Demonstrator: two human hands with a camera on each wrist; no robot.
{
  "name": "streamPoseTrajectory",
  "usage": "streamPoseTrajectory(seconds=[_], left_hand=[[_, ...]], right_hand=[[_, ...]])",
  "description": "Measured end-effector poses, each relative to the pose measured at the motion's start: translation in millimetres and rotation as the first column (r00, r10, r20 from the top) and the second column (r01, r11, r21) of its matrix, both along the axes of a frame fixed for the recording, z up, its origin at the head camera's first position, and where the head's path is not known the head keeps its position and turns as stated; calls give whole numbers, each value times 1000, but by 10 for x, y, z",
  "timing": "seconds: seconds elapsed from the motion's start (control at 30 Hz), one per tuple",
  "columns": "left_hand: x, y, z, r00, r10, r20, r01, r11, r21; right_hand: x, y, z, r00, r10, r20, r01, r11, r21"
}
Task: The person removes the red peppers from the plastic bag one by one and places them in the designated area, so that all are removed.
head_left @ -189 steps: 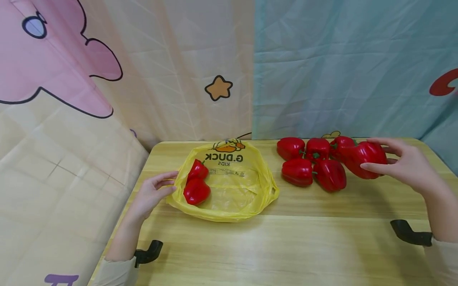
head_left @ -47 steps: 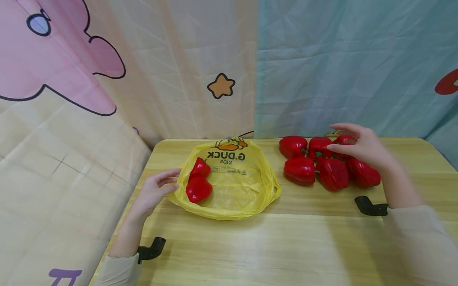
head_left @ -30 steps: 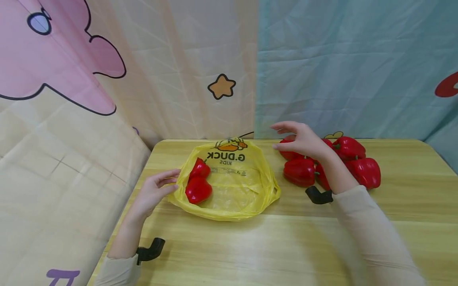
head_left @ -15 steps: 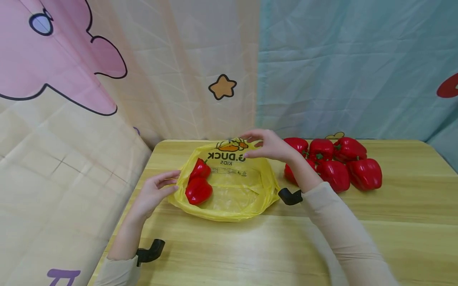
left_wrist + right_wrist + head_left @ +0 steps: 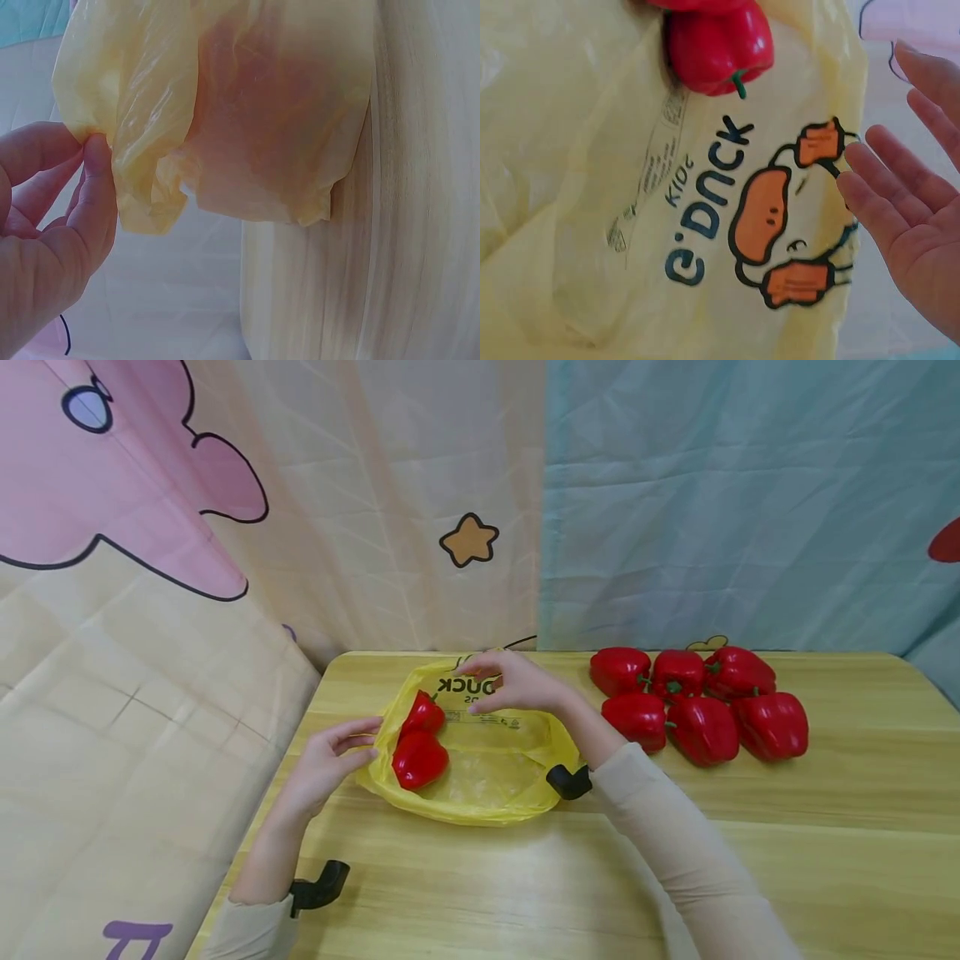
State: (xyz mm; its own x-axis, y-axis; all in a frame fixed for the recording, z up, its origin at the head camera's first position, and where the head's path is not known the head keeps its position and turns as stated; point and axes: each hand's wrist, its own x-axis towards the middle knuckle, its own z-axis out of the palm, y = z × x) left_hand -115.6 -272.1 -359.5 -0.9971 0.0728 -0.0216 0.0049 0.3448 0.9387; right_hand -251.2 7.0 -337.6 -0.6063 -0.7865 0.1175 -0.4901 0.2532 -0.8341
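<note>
A yellow plastic bag [image 5: 480,817] with a cartoon duck print lies on the table, its mouth spread wide. My left hand [image 5: 322,772] pinches the bag's left rim between thumb and fingertips, as the left wrist view shows up close. Inside, against the left wall, are two red bell peppers, a front one [image 5: 420,762] and a back one [image 5: 425,714] with a green stem. Above the bag's printed back side hovers my right hand [image 5: 517,683], fingers relaxed and holding nothing. In the right wrist view that hand [image 5: 922,202] is beside the bag's printed edge.
To the bag's right, several red bell peppers [image 5: 701,731] sit in two close rows on the wooden table [image 5: 525,893]. Printed curtains [image 5: 630,527] hang behind the table and along its left side. My right forearm [image 5: 667,835] crosses the bag's right rim.
Earlier my right hand gripped a pepper at the right end of the group; that pepper now rests on the table. The hand has since moved left, over the bag. My left hand stays at the rim.
</note>
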Motion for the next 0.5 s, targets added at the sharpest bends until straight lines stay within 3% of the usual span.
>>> streamPoseTrajectory(seconds=[0.37, 0.5], left_hand=[[-18, 25, 6, 1000, 3, 11, -3, 1000, 1], [-22, 27, 1, 1000, 4, 7, -4, 1000, 4]], right_hand=[[60, -277, -167, 995, 98, 6, -98, 995, 18], [77, -337, -216, 990, 135, 45, -137, 990, 27]])
